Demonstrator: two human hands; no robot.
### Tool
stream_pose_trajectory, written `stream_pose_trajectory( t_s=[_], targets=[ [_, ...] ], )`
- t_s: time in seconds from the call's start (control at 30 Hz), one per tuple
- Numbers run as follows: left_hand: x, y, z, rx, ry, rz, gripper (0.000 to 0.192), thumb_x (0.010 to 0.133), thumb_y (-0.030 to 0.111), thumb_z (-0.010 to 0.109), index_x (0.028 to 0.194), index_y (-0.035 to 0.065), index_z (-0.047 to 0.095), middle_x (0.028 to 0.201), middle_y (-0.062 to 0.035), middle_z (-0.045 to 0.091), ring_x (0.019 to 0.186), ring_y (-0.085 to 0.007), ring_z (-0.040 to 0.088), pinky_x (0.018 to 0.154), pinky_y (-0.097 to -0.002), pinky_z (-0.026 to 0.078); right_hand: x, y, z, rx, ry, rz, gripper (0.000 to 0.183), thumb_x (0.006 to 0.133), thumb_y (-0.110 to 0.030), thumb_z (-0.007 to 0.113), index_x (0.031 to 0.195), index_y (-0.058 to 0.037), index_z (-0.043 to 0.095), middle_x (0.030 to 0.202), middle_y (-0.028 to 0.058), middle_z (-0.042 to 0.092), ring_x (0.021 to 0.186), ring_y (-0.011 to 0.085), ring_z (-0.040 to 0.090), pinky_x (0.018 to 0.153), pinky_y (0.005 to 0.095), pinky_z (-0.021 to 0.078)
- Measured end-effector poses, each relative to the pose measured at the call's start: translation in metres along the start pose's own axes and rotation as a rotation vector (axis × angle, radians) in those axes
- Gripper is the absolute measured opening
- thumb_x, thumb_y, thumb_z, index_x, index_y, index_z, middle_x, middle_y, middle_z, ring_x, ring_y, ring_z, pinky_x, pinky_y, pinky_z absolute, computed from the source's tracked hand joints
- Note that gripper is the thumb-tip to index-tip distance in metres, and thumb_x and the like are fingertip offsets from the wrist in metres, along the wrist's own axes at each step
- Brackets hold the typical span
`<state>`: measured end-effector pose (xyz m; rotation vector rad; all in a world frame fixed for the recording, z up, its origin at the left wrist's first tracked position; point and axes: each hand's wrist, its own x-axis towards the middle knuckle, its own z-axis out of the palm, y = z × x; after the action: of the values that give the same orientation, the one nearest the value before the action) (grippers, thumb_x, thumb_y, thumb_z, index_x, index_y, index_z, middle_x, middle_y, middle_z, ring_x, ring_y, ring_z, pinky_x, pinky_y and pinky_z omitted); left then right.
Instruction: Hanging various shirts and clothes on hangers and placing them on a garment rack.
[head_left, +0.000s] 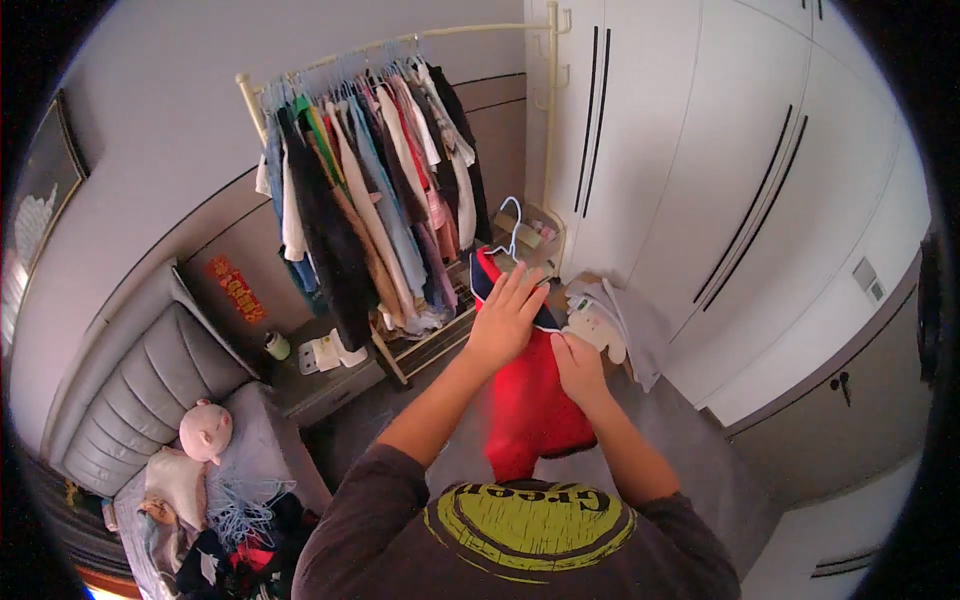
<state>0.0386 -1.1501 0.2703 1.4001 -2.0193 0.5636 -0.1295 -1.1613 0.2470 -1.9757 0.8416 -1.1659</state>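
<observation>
A red garment with navy and white-trimmed shoulders (529, 397) hangs in front of me on a light blue hanger (515, 225), whose hook points up. My left hand (506, 311) lies against the garment's upper part just below the hanger, fingers extended and spread a little; whether it pinches any cloth is not clear. With fingers curled, my right hand (579, 367) grips the garment's right side just below the navy shoulder. The lower part of the red cloth hangs towards my body.
Ahead stands a cream metal clothes rack (480, 30) full of hung clothes (375, 195). A box with a plush toy (592, 326) and grey cloth is beyond my right hand. White wardrobes (660, 150) line the right. On the bed at left lie blue hangers (244, 514), clothes and a pink plush (205, 431).
</observation>
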Motion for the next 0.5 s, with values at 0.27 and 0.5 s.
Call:
stream_pose_trajectory(
  t_s=[0.27, 0.5],
  targets=[
    [0.107, -0.101, 0.072, 0.015, 0.027, 0.041, 0.064, 0.076, 0.005, 0.059, 0.135, 0.0018, 0.034, 0.142, -0.0153, 0.033, 0.132, -0.0341, 0.031, 0.108, -0.0461, 0.025, 0.142, 0.055, -0.001, -0.146, 0.118, -0.042, 0.032, 0.093, -0.024, 0.047, 0.074, 0.0027, 0.047, 0.068, 0.0247, 0.048, 0.061, 0.04, 0.047, 0.055, 0.0422, 0.0368],
    [0.202, -0.219, 0.131, -0.119, 0.102, 0.099, 0.064, 0.074, 0.015, 0.065, 0.131, 0.001, 0.039, 0.142, -0.0182, 0.032, 0.131, -0.0356, 0.031, 0.107, -0.0473, 0.027, 0.274, 0.097, 0.02, -0.157, 0.167, -0.014, 0.032, 0.093, -0.024, 0.046, 0.077, 0.0027, 0.05, 0.069, 0.0244, 0.049, 0.06, 0.0379, 0.047, 0.058, 0.0413, 0.039]
  ],
)
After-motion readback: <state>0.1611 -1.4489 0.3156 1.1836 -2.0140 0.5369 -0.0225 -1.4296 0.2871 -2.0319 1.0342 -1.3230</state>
